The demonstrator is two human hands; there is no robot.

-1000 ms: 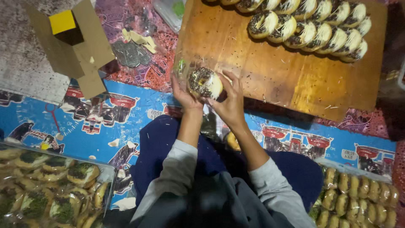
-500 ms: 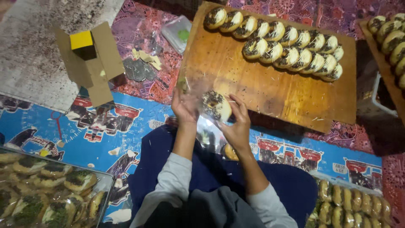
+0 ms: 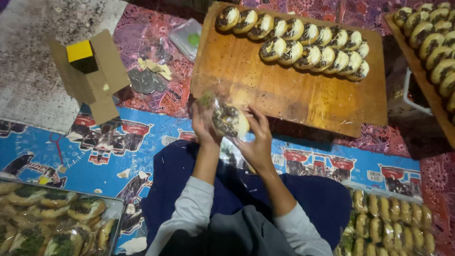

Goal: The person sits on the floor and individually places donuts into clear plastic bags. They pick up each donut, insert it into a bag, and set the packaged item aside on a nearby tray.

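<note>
Both hands hold one round bun (image 3: 231, 121) topped with dark sprinkles, inside a clear plastic bag (image 3: 211, 102). My left hand (image 3: 203, 124) grips the bag's left side and my right hand (image 3: 258, 140) cups the bun from the right. They are just above the near edge of a wooden board (image 3: 265, 87). Two rows of similar unwrapped buns (image 3: 303, 42) lie along the board's far side.
An open cardboard box (image 3: 90, 76) with a yellow block stands at the left. Wrapped buns fill a tray (image 3: 52, 223) at lower left and a pile (image 3: 393, 223) at lower right. Another board with buns (image 3: 433, 42) sits at the far right. A patterned mat covers the floor.
The hands keep the bagged bun between them and have barely shifted; the view has tilted, so the board and buns sit lower in the picture.
</note>
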